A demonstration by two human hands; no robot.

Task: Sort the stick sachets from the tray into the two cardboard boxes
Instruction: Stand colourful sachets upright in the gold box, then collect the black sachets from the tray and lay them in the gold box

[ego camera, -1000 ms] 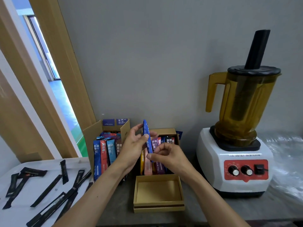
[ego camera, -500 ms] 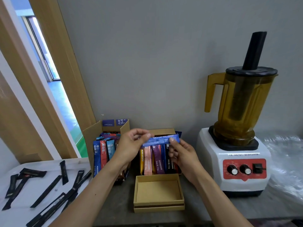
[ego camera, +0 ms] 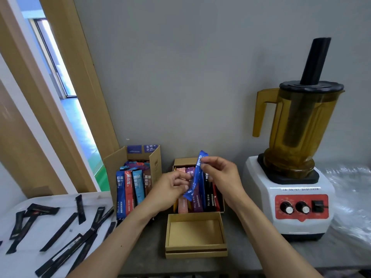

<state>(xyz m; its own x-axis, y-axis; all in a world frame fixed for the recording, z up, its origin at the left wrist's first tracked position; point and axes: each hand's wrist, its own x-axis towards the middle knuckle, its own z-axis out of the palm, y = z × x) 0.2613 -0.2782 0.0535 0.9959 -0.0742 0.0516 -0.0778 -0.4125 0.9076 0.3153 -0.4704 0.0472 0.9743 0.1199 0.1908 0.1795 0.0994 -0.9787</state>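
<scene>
- White tray (ego camera: 94,197), far left: black sachets (ego camera: 59,231) lie scattered on it.
- Left box (ego camera: 114,165) and right box (ego camera: 182,161) hold upright coloured sachets.
- Right hand (ego camera: 222,177) pinches the blue sachet (ego camera: 195,175) near its top.
- Left hand (ego camera: 168,189) pinches its bottom end.
- The blue sachet is over the right box, its long axis steep, top leaning right.

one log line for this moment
left hand: pinches blue sachet bottom | right hand: pinches top | sachet: tilted, by right box | tray: black sachets left
</scene>
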